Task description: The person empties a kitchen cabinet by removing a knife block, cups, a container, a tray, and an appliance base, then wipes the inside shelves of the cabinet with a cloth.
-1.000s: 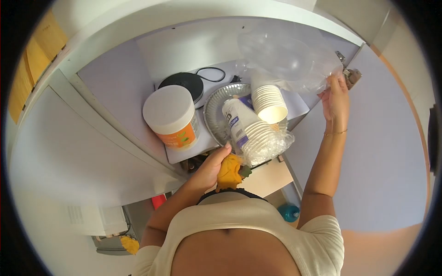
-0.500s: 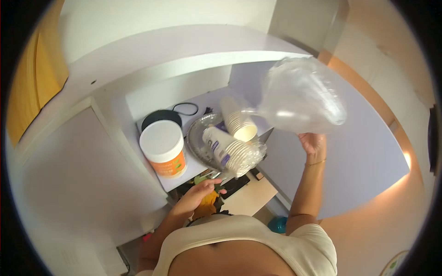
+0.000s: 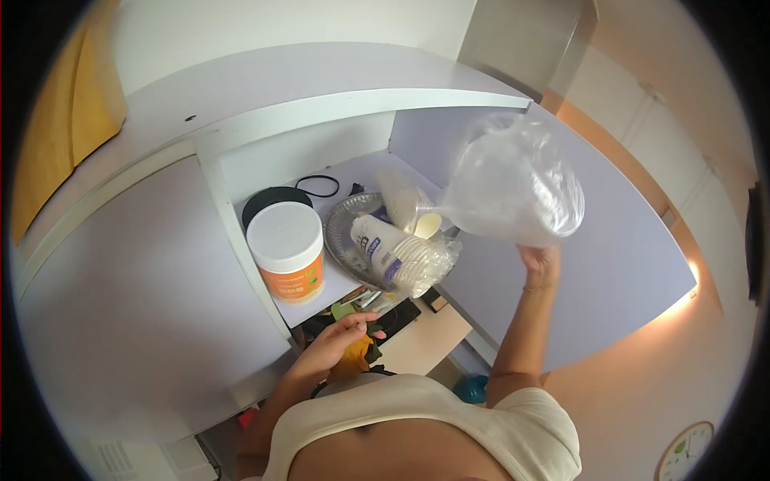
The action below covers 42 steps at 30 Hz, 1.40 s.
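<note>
My right hand (image 3: 539, 264) is raised at the lower edge of a puffed-up clear plastic bag (image 3: 513, 180) and holds it; the bag hides my fingers. The bag's narrow end points left toward paper cups. My left hand (image 3: 341, 341) is below the shelf's front edge, fingers apart, holding nothing visible. A sleeve of paper cups (image 3: 385, 252) in clear wrap lies on a silver foil plate (image 3: 341, 232). A second stack of cups (image 3: 399, 200) lies behind it. Left of the plate is a white-lidded tub (image 3: 286, 248) with an orange label.
A cabinet door (image 3: 593, 264) stands open on the right, and another door (image 3: 152, 297) covers the left side. A round black object (image 3: 277, 196) and a black loop (image 3: 321, 186) lie behind the tub. A wall clock (image 3: 686, 453) shows at lower right.
The view has shifted slightly. The plastic bag and my right hand appear a little lower and farther left, and the bag's shape has changed. My left hand is nearly still.
</note>
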{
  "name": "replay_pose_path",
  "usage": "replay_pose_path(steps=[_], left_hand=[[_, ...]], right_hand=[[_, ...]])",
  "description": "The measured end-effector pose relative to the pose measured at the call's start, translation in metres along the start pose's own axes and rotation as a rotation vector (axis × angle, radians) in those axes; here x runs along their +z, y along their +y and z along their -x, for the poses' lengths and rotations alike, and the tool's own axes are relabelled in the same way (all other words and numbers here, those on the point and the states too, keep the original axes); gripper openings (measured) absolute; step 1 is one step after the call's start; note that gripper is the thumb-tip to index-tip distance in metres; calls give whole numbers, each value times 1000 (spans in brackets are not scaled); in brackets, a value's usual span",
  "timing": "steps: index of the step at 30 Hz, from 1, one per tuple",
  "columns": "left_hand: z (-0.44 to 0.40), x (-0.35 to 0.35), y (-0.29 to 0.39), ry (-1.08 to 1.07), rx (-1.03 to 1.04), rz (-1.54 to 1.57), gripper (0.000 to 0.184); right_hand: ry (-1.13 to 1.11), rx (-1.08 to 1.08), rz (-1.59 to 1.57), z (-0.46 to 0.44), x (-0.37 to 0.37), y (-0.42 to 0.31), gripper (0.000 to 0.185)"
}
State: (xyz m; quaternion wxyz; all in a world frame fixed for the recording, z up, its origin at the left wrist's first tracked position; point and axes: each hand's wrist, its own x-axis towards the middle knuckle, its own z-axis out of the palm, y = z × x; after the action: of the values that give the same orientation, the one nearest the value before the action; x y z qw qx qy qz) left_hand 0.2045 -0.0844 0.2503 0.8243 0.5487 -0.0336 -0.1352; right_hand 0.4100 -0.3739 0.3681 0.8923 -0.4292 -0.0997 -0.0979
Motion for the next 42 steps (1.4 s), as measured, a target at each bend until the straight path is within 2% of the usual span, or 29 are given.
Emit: replay_pose_path(steps=[2, 4, 5, 7, 8, 11, 13, 14, 16, 18, 20, 22, 24, 27, 29, 30, 32, 36, 39, 41, 42], left_hand=[[0, -3, -3, 17, 8, -12, 36], [2, -5, -6, 42, 20, -3, 35], [3, -6, -5, 42, -15, 1, 33], [2, -8, -7, 55, -9, 2, 33], [3, -7, -5, 48, -43, 9, 34], [3, -8, -7, 23, -82, 43, 32], [3, -3, -8, 19, -53, 36, 33], [3, -2, -9, 37, -46, 29, 33], [1, -2, -11, -1, -87, -17, 33], [5, 6, -2, 46, -102, -80, 35], [4, 2, -7, 7, -122, -67, 33], [9, 9, 1, 76, -182, 13, 32], [5, -1, -16, 84, -60, -139, 32], [10, 2, -15, 64, -54, -50, 33], [14, 5, -9, 70, -38, -42, 34], [14, 4, -10, 77, -17, -46, 35], [18, 7, -6, 82, -52, -20, 37], [18, 9, -3, 133, -79, -35, 37], [16, 6, -6, 163, -43, -53, 36], [18, 8, -2, 173, -60, -11, 36], [17, 8, 0, 196, -62, 28, 36]], right_hand=[[-81, -148, 140, -3, -44, -20, 39], [-5, -326, 594, 28, -5, -52, 39], [-8, -333, 577, 26, -4, -59, 39], [-292, -458, 683, 15, -15, -80, 40], [-286, -471, 672, 15, -16, -92, 40], [-220, -531, 578, 23, -5, -126, 43], [104, -629, 434, 19, 12, -142, 46], [95, -621, 417, 14, 28, -146, 46], [-83, -811, 306, -2, 75, -141, 45], [-125, -789, 284, -22, 114, -127, 41], [-118, -800, 292, -15, 170, -116, 37], [-120, -790, 451, -20, 207, -110, 36], [-205, -880, 564, -31, 236, -100, 33], [-104, -920, 875, -12, 278, -73, 49], [-328, -914, 960, -23, 290, -59, 54], [-330, -891, 973, -23, 294, -55, 54], [-643, -877, 1088, -25, 297, -49, 61], [-803, -879, 1177, 3, 275, -42, 66], [-812, -873, 1167, -5, 243, -52, 73], [-651, -702, 917, -4, 180, -41, 31], [-735, -737, 905, 2, 153, -35, 33]])
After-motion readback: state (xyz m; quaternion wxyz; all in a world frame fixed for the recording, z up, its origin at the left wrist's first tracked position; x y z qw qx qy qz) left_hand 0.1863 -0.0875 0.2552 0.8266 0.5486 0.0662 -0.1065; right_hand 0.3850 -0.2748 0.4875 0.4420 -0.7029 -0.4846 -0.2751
